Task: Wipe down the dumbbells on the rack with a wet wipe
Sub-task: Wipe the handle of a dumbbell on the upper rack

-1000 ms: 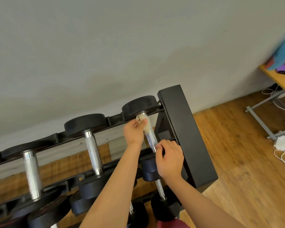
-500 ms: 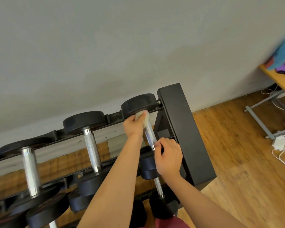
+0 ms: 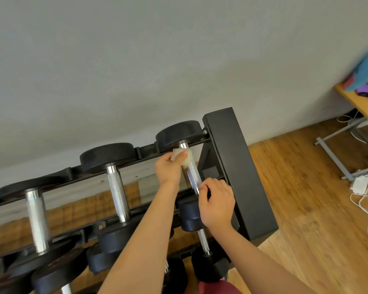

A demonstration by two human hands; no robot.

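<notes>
Slides the wet wipe a touch down the bar since half a second ago, baring a short collar of metal below the far head where wipe and head met before. Grips the wipe bunched in the left hand, fingers curled round it and the upper end of the handle of the rightmost dumbbell. Pinches the lower end of that handle with the right hand, thumb and fingertips closed on the metal just above the near head. Leaves the dumbbell lying across the top tier of the black rack, just beside the rack's right end post. Shares that tier with the middle dumbbell and, toward the left end, the left dumbbell, both larger, with silver handles. Backs onto a plain grey wall. Stands on a wooden plank floor. Shows, far right, a corner of a wooden desk on grey metal legs, with a white adapter on the floor beside them.
</notes>
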